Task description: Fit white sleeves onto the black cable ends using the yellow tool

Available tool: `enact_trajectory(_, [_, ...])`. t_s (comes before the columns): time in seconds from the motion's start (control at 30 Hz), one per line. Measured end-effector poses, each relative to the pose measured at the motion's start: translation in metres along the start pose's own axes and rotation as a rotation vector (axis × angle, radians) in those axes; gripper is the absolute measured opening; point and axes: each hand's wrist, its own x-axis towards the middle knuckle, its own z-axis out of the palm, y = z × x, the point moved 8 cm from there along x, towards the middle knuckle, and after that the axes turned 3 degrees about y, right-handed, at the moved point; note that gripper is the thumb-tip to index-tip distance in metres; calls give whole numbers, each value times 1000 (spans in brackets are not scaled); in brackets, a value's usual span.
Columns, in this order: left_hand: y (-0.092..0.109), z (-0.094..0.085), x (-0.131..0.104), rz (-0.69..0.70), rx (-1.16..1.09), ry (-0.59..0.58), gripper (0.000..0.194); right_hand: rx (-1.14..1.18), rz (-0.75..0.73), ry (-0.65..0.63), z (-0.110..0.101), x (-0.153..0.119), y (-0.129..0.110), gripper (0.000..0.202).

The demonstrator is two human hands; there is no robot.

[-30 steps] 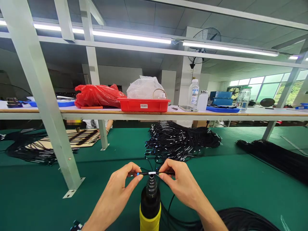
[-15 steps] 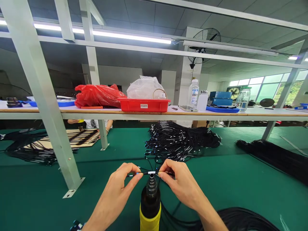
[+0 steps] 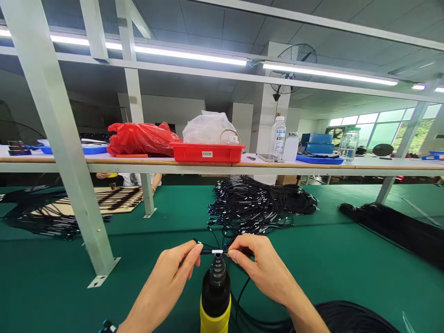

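"Above the heat gun's nozzle (image 3: pixel 218 270), how many cables?"

"One black cable (image 3: pixel 206 252), one white sleeve (image 3: pixel 217 252)."

"And hands?"

"Two: left (image 3: pixel 176 273) and right (image 3: pixel 260 263), fingertips pinched closed on the cable, either side of the nozzle."

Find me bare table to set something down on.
The green table shows bare between your left hand and the slanting post, and right of your right hand, between the black bundle and the coil below. It's crowded between your hands, with the yellow-and-black tool under the white-marked cable, and just beyond at the cable pile.
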Motion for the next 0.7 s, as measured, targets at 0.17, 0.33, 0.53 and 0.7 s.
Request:
enact_trajectory(0.17, [3,0,0,9,-53,-9,50,-26,-10,28,-2,1,0,17])
enact_trajectory(0.33, [5,-2,1,33,-91,-16,36,10,0,47,-2,3,1,14])
enact_trajectory(0.53, [8,-4,0,74,-76,-2,32,21,19,71,-2,3,5,13])
enact_trajectory(0.7, [4,0,-1,36,-16,5,53,-49,-15,-30,1,1,2,26])
